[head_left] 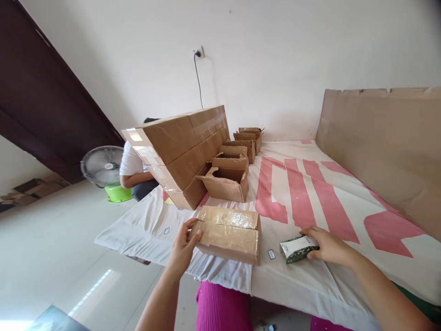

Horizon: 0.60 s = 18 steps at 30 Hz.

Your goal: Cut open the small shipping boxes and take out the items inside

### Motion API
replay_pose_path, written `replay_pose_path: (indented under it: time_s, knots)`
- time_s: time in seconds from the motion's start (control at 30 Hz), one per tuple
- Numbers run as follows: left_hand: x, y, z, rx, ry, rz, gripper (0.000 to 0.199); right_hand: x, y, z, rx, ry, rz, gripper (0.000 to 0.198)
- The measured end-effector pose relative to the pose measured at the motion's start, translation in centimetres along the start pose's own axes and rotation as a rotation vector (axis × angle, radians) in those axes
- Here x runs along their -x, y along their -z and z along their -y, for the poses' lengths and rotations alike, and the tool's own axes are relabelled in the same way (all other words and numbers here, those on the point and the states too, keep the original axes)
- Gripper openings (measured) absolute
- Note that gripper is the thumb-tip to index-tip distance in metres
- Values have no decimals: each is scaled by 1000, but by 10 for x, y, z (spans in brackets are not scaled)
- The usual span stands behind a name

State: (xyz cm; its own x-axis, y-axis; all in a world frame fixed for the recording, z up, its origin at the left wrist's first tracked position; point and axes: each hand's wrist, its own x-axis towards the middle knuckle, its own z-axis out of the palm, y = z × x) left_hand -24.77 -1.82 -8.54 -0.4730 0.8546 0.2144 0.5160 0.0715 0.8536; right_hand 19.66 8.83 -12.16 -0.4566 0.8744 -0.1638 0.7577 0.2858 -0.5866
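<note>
A taped brown cardboard box (227,234) lies near the front edge of the cloth-covered table. My left hand (184,246) grips its left end, thumb on the near side and fingers around the corner. To the right, my right hand (319,243) is closed around the right end of a small green and white patterned carton (296,248), which rests on or just over the cloth. Between the two boxes lies a small white label with a dark outline (271,254).
Several open cardboard boxes (227,181) line up beside a large stack of taped cartons (182,151). Behind the stack sits another person (134,165) near a fan (105,165). A tall cardboard panel (382,151) bounds the right side of the table cloth (279,184).
</note>
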Motion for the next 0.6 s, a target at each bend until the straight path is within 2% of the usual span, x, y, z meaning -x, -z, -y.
replay_pose_path:
  time_s: [0.07,0.13,0.17,0.2,0.23,0.27,0.33,0.37,0.43,0.5,0.53,0.6]
  knots:
    - [1,5,-17,-165,-51,-73,53,0,1,3,-7,-15,37,69]
    - [9,4,-42,-301,-204,-255,45,2,1,6,-16,-35,62,74]
    - [17,-1,-56,-295,-310,-326,39,4,1,6,-21,-39,65,75]
    - [27,-10,-70,-235,-409,-304,32,6,0,6,-28,-35,58,76]
    - [40,-24,-81,-134,-511,-215,24,8,-1,4,-37,-25,42,76]
    - [53,-42,-89,-43,-577,-21,21,10,-3,2,-50,-9,22,76]
    - [79,-89,-95,-51,-632,515,37,13,-9,-5,-97,20,-22,81]
    - [90,-116,-93,-100,-650,633,52,14,-12,-10,-129,30,-45,83]
    - [102,-170,-83,-249,-598,676,77,15,-19,-19,-193,45,-89,83]
    - [106,-210,-74,-390,-503,697,77,16,-24,-25,-237,51,-143,75]
    - [105,-221,-73,-443,-473,712,74,18,-24,-27,-251,48,-167,70]
    - [101,-228,-81,-501,-455,708,68,21,-17,-26,-288,36,-189,62]
